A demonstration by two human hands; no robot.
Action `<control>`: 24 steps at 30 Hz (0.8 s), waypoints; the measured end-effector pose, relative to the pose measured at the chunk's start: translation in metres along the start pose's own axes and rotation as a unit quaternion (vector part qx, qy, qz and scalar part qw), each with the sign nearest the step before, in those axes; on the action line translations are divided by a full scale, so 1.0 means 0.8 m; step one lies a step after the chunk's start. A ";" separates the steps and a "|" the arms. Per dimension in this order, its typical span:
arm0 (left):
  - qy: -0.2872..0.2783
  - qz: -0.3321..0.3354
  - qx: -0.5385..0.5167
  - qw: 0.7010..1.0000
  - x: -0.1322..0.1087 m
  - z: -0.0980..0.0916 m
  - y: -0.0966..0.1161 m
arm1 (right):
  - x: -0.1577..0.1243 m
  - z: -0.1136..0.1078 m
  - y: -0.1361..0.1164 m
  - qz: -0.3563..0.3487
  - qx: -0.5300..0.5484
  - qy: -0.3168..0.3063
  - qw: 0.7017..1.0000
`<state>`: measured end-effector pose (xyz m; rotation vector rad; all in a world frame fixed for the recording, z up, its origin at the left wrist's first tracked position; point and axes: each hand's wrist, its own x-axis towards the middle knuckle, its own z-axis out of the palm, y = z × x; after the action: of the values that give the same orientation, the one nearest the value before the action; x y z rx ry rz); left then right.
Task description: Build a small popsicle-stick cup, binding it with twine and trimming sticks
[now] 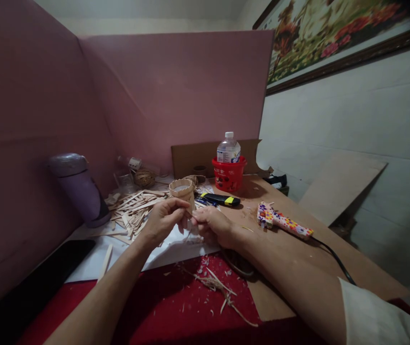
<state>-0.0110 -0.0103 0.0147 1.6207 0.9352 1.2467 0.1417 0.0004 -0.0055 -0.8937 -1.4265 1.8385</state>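
My left hand (pixel 168 216) and my right hand (pixel 215 224) meet over the white sheet, thumbs and fingertips pinched close together. Whatever is between the fingertips is too small to make out. Directly behind them stands a cup (pixel 182 189) ringed with upright wooden craft sticks, its lower part hidden by my fingers. A pile of loose craft sticks (pixel 137 211) lies left of the cup. Beyond my right hand rests a black and yellow utility knife (pixel 222 199). Frayed twine scraps (pixel 214 283) lie on the red cloth nearer to me.
A flower-patterned hot glue gun (pixel 284 220) with a black cord lies on the cardboard (pixel 348 258) at right. Behind are a red bucket (pixel 228 176) with a plastic bottle (pixel 228 149) and a ball of twine (pixel 144 178). A purple tumbler (pixel 83 194) stands left.
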 end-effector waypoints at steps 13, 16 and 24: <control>-0.040 -0.006 -0.022 0.999 -0.001 -0.011 -0.004 | 0.002 -0.013 -0.005 0.056 0.114 -0.134 0.983; -0.059 -0.021 -0.032 0.998 -0.003 -0.012 -0.004 | 0.005 -0.015 -0.001 0.048 0.118 -0.150 0.980; -0.046 -0.044 -0.046 0.997 0.001 -0.011 -0.004 | -0.001 -0.006 -0.004 -0.030 0.102 -0.131 0.986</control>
<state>-0.0193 -0.0070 0.0126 1.5357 0.8706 1.1277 0.1464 0.0028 -0.0031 -0.5181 -1.3677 2.0703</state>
